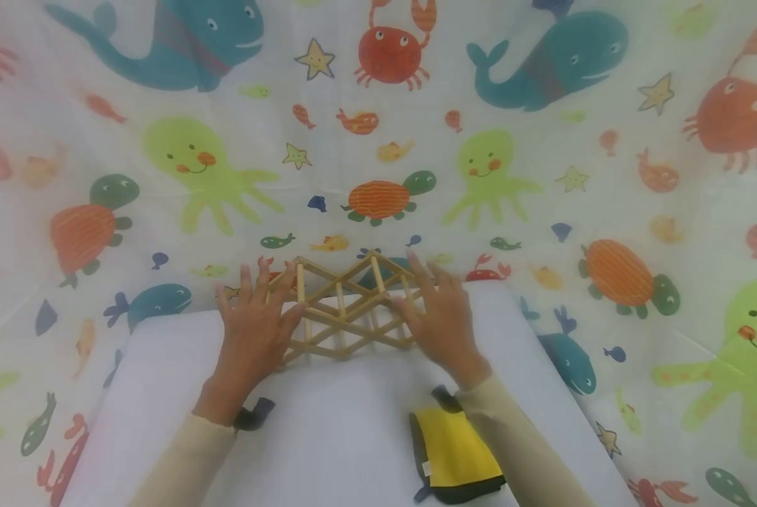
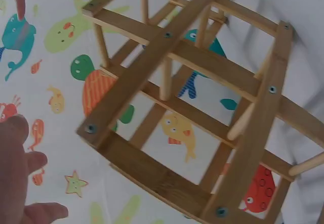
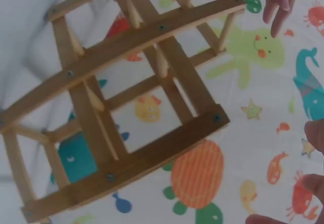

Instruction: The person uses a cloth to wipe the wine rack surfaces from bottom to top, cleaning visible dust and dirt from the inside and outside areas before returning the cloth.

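Observation:
A folding wooden lattice rack (image 1: 342,322), made of crossed flat slats and round dowels, stands on the white table between my two hands. Metal rivets join its slats (image 2: 167,35). At its left end is my left hand (image 1: 254,331), back upward, with fingers spread and mostly straight. My right hand (image 1: 444,324) is by the right end, its fingers also extended. In the left wrist view a gap shows between the left fingers (image 2: 12,173) and the rack. The right fingers (image 3: 316,183) likewise appear apart from the wood in the right wrist view.
A yellow and black cloth item (image 1: 457,447) lies near the right forearm. The white table (image 1: 334,429) ends just behind the rack. Beyond it hangs a white sheet (image 1: 416,162) printed with sea animals.

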Demonstrator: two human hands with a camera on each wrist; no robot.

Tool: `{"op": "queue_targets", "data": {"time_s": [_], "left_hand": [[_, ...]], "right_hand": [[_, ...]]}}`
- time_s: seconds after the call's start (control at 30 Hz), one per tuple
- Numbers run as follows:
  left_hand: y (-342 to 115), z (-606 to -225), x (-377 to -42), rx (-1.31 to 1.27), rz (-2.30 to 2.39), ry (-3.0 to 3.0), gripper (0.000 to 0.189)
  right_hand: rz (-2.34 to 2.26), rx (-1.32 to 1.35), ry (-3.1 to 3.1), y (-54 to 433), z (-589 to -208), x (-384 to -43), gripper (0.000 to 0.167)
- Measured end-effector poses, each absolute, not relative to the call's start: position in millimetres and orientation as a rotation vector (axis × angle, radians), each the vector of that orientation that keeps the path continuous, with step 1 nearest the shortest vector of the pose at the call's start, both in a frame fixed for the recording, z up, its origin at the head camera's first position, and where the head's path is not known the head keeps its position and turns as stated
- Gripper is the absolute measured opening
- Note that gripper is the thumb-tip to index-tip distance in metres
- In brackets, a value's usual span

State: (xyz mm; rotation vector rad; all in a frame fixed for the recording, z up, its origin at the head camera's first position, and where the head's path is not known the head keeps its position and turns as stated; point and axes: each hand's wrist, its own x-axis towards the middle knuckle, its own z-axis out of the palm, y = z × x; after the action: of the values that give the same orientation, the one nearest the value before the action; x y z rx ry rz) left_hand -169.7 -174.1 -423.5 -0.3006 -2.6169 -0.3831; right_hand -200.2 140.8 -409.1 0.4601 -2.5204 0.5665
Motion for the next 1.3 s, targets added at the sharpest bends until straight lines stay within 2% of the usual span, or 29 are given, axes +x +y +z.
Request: {"op": "queue_targets", "data": {"time_s": [0.17,0.37,0.7,0.87,1.3], "left_hand": [[-178.6,-441.6,-178.4,-0.316,-0.521,-2.483,0.052],[-176.2,-464.8,-192.5,-0.389,-0.907,-2.357,0.033],[-185.1,-482.9,-202.0,-0.449,-1.310,-2.363,0.033],[-187.6,-483.2,-204.7,-0.402,-1.433,-2.378,0.033],[-185.3,-481.4,-210.2,-0.301,-1.418,-2.429,0.030]], "right_hand": [[0.580,0.448,-2.496,146.3,-430.1,-190.0,0.081],[0.760,0.354,-2.571,161.7,-462.0,-165.4,0.084],[0.963,0.132,-2.793,203.3,-513.1,-123.4,0.081],[1.030,-0.009,-2.883,225.8,-529.2,-109.1,0.075],[1.222,-0.284,-3.162,264.9,-574.3,-77.4,0.065]]}}
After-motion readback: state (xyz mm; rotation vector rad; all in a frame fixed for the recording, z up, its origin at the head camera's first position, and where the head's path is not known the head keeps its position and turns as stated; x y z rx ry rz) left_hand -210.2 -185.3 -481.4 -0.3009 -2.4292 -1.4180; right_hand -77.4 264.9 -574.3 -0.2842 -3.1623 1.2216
